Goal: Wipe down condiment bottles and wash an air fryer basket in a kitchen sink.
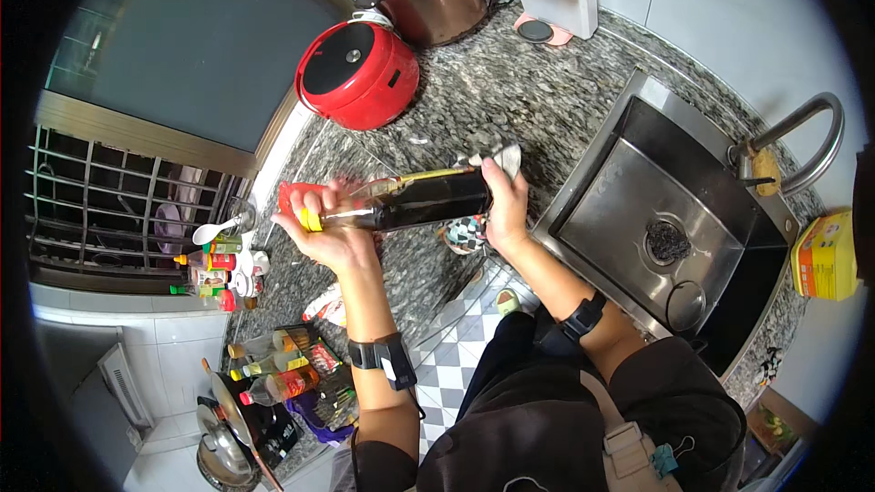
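A glass bottle of dark liquid [434, 201] lies nearly level between my hands, above the granite counter. At its neck and yellow cap [311, 220], the fingers of my left hand [331, 229] are wrapped around. The base end rests in the grip of my right hand [506, 208]. A whitish cloth [507, 160] shows at that same end, partly behind the bottle; whether my right hand also holds it is unclear. Below the bottle, a checkered patterned item [465, 235] is partly hidden. Behind my left hand is a red plastic item [295, 195], possibly packaging.
A red rice cooker [362, 75] and a brown pressure cooker [437, 3] stand at the back. To the right is a steel sink [608, 184] with a faucet [820, 143]. Condiment bottles [215, 263], more bottles [280, 383] and pans [229, 437] are at left.
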A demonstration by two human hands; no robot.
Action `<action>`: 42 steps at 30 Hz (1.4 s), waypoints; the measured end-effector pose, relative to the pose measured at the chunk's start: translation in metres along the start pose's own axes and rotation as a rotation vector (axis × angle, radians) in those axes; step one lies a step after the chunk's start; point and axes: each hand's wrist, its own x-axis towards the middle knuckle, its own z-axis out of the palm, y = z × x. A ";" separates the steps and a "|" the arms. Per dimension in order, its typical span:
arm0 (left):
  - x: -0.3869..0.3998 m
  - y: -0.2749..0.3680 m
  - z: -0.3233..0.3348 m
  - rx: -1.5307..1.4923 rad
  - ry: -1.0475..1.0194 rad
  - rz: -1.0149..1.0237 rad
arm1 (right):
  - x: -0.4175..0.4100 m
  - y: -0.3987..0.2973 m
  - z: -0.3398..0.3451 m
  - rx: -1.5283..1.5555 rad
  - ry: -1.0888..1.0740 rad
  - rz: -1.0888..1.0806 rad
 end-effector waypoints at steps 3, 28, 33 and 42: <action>-0.021 -0.020 0.009 0.496 0.353 -0.086 | 0.000 0.014 -0.010 -0.174 -0.015 -0.201; -0.052 -0.036 0.011 0.954 -0.268 0.308 | 0.010 0.056 -0.021 -0.342 0.143 0.342; -0.042 -0.037 0.005 0.743 -0.066 0.119 | 0.018 0.045 -0.074 -1.002 0.077 -0.044; 0.022 -0.076 -0.040 1.089 -0.124 0.302 | -0.035 -0.034 -0.056 -0.840 0.049 -0.042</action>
